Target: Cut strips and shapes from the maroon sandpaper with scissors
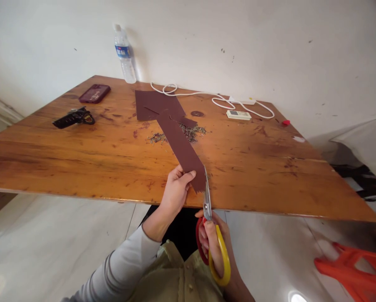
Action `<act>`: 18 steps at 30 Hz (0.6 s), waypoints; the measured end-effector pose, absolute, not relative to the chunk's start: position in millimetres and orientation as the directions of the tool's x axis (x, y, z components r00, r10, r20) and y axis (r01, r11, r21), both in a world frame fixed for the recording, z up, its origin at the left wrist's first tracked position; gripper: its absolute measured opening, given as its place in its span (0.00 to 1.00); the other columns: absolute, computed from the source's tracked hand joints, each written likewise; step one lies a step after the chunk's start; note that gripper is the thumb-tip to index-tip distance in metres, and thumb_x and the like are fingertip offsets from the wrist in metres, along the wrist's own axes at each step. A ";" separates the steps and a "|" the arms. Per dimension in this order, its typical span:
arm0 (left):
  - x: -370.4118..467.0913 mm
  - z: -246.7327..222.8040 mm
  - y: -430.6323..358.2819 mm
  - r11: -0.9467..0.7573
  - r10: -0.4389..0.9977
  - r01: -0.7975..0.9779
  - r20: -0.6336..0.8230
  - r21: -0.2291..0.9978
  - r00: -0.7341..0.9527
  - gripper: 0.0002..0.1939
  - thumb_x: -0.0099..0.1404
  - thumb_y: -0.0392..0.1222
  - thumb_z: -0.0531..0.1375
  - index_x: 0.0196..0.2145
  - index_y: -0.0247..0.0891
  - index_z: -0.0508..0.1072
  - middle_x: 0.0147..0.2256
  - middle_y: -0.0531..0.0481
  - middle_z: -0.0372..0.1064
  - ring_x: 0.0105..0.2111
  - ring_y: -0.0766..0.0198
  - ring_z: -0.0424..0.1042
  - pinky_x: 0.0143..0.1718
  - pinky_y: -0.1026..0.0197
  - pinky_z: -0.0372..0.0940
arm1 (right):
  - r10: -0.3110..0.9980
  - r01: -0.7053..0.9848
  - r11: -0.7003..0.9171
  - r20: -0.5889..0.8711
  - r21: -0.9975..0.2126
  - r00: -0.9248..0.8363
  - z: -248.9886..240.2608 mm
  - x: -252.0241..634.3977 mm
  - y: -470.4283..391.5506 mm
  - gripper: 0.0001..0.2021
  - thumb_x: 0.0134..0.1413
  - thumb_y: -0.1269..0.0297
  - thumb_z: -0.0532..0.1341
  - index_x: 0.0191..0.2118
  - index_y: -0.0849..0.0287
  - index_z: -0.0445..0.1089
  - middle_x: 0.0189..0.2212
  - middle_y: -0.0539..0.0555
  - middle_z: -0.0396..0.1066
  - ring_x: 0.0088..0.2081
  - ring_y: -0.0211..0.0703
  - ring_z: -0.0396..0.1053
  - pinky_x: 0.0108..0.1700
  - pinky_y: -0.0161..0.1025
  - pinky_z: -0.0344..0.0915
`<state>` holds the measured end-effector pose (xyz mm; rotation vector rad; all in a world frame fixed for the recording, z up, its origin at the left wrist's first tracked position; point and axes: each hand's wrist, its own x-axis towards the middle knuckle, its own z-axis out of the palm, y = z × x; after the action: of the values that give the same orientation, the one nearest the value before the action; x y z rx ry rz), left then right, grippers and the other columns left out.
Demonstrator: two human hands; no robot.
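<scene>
My left hand (175, 188) pinches a long strip of dark brown paper (183, 147) near its lower end, thumb on top. That end has a finely fringed edge. In my right hand (215, 239) is a pair of scissors (219, 256) with one red and one yellow handle loop. The blades point away from me and lie along the strip's right edge, close to the fringe. Beyond the strip, a pile of thin paper shreds (191, 133) lies on the wooden table (254, 167). A larger brown sheet (147, 105) rests behind it, partly covered by other brown pieces.
A water bottle (124, 56) stands against the wall. To the left lie a dark red phone (95, 93) and a black hair clip (74, 118). A white cable (197, 93) and a small remote (238, 115) are at the back. An orange stool (348, 268) stands at right.
</scene>
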<state>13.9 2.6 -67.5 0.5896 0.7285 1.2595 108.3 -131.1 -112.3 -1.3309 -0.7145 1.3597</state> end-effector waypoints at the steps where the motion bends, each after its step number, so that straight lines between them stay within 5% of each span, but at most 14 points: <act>1: 13.8 -67.6 2.7 0.217 0.976 -0.629 -0.165 0.747 0.141 0.09 0.46 0.37 0.74 0.28 0.37 0.81 0.29 0.52 0.78 0.29 0.66 0.71 0.34 0.63 0.66 | 0.939 -0.260 -0.255 -0.303 -0.931 0.165 -113.7 109.2 -131.5 0.33 0.53 0.27 0.67 0.41 0.56 0.73 0.19 0.39 0.53 0.18 0.31 0.47 0.18 0.29 0.49; 10: 14.3 -66.9 3.0 0.223 0.975 -0.644 -0.171 0.732 0.144 0.10 0.45 0.38 0.74 0.27 0.37 0.80 0.27 0.53 0.77 0.27 0.68 0.70 0.32 0.64 0.65 | 0.976 -0.222 -0.107 -0.145 -0.969 0.165 -143.8 116.6 -136.0 0.28 0.60 0.34 0.65 0.48 0.57 0.76 0.20 0.40 0.53 0.19 0.33 0.46 0.20 0.32 0.45; 18: 14.4 -63.6 2.9 0.241 0.971 -0.638 -0.184 0.731 0.155 0.10 0.43 0.38 0.74 0.26 0.37 0.81 0.26 0.52 0.78 0.26 0.68 0.70 0.30 0.65 0.64 | 0.968 -0.157 -0.163 -0.189 -0.974 0.167 -143.8 124.5 -135.4 0.27 0.59 0.36 0.67 0.48 0.57 0.77 0.22 0.42 0.55 0.20 0.33 0.48 0.22 0.33 0.47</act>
<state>14.4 2.9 -63.6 0.5616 0.7247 1.2431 124.5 -135.4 -143.8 -1.3100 -0.8804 1.2630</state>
